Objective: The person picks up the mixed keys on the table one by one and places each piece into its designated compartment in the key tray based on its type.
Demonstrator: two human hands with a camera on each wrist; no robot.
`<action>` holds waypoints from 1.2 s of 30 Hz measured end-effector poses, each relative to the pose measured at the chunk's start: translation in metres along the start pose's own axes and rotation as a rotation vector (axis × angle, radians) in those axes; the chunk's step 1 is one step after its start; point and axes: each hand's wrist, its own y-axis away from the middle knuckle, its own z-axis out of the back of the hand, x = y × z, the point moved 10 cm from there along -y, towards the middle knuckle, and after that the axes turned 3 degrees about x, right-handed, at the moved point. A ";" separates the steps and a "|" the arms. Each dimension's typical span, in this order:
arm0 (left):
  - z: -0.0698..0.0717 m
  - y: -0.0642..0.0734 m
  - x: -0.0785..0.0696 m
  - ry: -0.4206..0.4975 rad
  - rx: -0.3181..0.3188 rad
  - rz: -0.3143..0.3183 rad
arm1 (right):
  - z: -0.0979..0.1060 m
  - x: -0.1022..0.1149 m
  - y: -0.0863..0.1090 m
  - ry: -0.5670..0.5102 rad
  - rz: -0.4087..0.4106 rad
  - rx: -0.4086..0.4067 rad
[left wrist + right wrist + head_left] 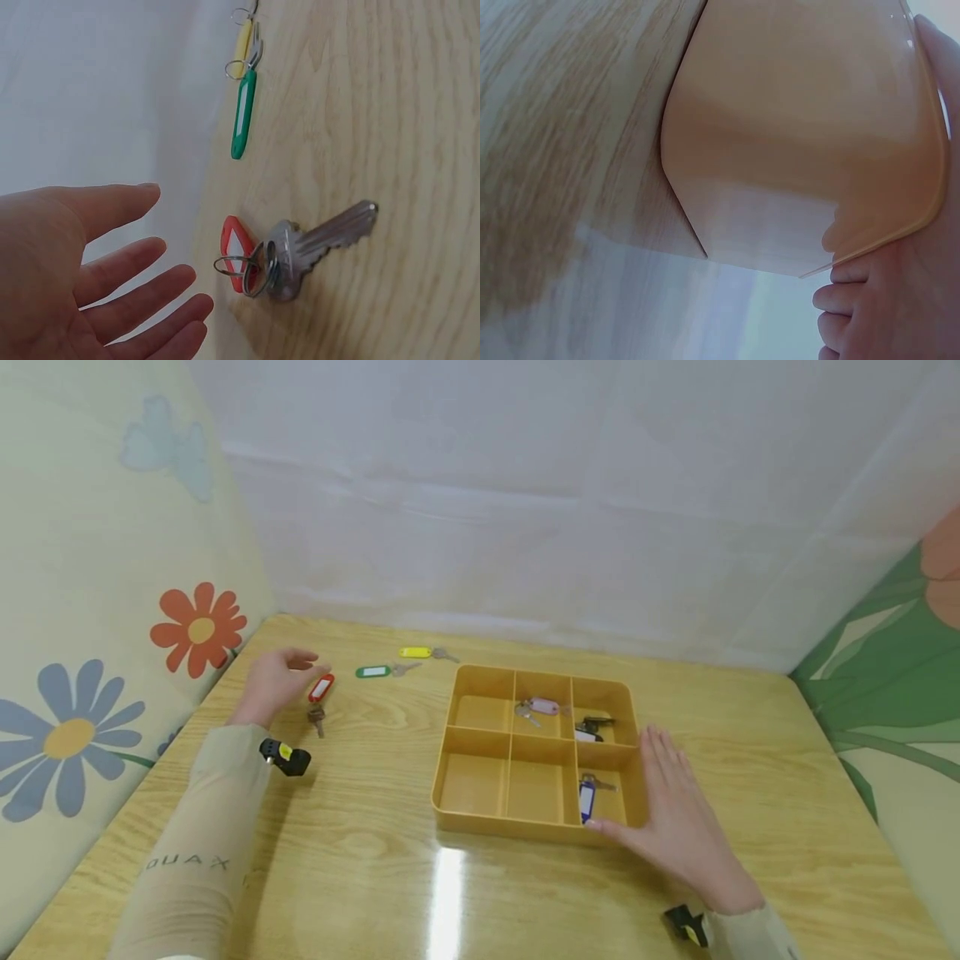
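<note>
My left hand (276,683) is beside a red key tag (321,687) on the table, its fingers loosely extended. In the left wrist view a gap shows between those fingers and the tag, whose ring carries a toothed metal key (322,244). My right hand (686,814) rests against a yellow-orange compartment box (480,823). Its straight fingers lie along the right wall and the thumb touches the front right rim. Inside the box, a pink key tag (544,706) lies back middle, a black key tag (588,736) back right and a blue key tag (587,800) front right.
Left of the box, a green key tag (372,672) and a yellow key tag (415,652) lie with their keys near the table's back edge. A white cloth (525,527) hangs behind the wooden table (360,852). Flower-printed panels (75,610) flank both sides.
</note>
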 end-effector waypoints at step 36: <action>-0.003 -0.007 0.008 -0.104 0.058 0.039 | -0.001 0.001 0.000 -0.007 0.004 -0.005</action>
